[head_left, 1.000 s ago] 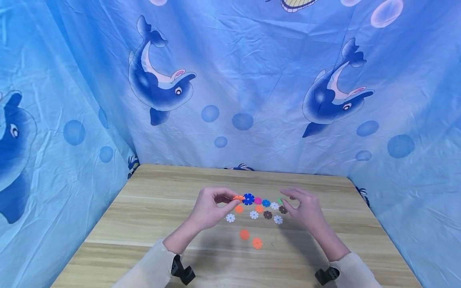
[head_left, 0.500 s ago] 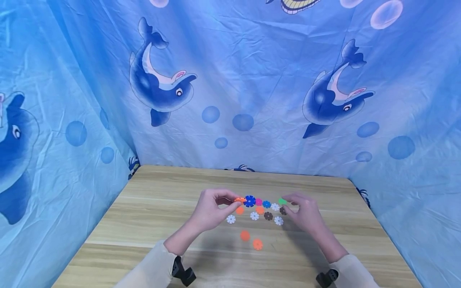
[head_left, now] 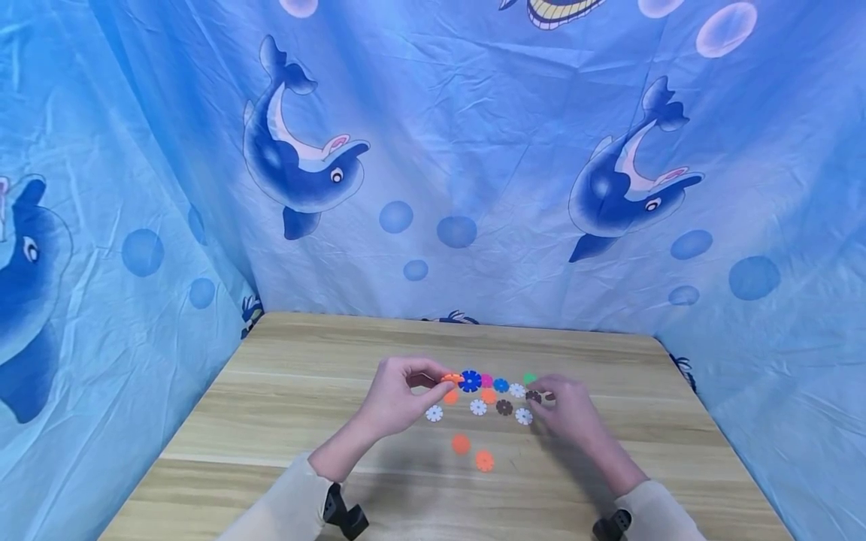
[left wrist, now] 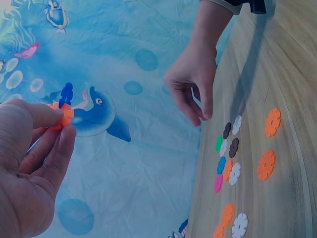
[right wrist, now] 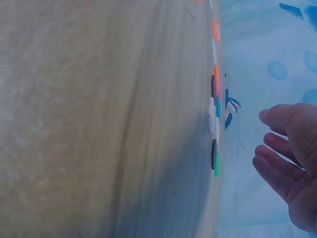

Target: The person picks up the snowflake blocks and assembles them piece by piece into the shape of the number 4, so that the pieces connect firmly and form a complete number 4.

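Note:
My left hand (head_left: 399,394) pinches an orange notched snowflake disc (left wrist: 68,118) between thumb and fingers, above the table. A dark blue snowflake disc (head_left: 470,381) is attached to it and sticks out past the fingertips. My right hand (head_left: 571,406) hovers over the right end of the loose discs, fingers loosely bent, holding nothing. Nearest to it are a brown disc (head_left: 534,396) and a green disc (head_left: 531,378). In the right wrist view, a gap shows between the right thumb and fingers.
Several loose discs lie on the wooden table (head_left: 304,421): pink (left wrist: 218,183), light blue (head_left: 501,385), white (head_left: 524,415), brown (head_left: 504,407) and orange. Two orange discs, one of them (head_left: 484,460), lie nearer the body. A blue dolphin-print cloth (head_left: 433,150) hangs around the table.
My right hand has come slightly down and nearer the body, from beside the green disc toward the brown one. The green disc shows more fully. My left hand keeps its pinch, nearly still.

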`<state>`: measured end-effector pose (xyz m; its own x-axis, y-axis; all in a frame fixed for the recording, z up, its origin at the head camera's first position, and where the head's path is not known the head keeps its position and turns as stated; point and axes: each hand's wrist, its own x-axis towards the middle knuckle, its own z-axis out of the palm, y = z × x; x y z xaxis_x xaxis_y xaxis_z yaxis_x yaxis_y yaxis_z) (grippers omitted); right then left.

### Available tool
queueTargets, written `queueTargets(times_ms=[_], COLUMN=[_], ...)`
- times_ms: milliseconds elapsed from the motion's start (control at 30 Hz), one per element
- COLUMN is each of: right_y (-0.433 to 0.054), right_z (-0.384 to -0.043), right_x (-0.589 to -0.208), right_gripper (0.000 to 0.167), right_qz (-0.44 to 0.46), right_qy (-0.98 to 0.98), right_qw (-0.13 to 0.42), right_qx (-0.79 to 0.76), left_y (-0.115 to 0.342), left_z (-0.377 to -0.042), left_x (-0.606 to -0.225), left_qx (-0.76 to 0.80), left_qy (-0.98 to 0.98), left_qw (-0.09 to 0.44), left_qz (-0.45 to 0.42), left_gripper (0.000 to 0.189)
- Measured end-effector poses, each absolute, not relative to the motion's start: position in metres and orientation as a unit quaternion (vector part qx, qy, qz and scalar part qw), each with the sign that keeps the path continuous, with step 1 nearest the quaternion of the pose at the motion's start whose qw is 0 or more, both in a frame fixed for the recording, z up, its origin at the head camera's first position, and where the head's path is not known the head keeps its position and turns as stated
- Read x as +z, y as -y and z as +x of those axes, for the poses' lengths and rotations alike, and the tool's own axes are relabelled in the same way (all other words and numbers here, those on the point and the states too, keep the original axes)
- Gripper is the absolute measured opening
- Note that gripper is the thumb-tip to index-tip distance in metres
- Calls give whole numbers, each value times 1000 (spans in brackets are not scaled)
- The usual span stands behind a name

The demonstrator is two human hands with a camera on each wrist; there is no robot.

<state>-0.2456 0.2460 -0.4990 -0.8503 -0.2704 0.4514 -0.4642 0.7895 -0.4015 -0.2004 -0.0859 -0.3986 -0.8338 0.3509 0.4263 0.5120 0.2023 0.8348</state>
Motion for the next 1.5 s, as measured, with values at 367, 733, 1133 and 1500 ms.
queueTargets(times_ms=[367,733,1133,1500], right_y=[-249,-248,-238,-237], right_z=[-251,-247,-242,-247], right_x=[-511,-517,-519,-513], right_gripper=[21,20,18,20], right_qz=[204,194,182,155], right_qy=[932,954,963,958], right_qw=[141,84,61,3], right_qx=[266,211,191,241], left_y=[83,82,83,84], left_z=[-201,-201,-200,-198], left_x=[-399,-400,-404,-406], left_qx=[-574,-572,-568,-569], left_qy=[765,764,765,765], left_qw=[66,70,67,57], left_qz=[-284,-292,-296,-295], left_gripper=[11,9,10,11])
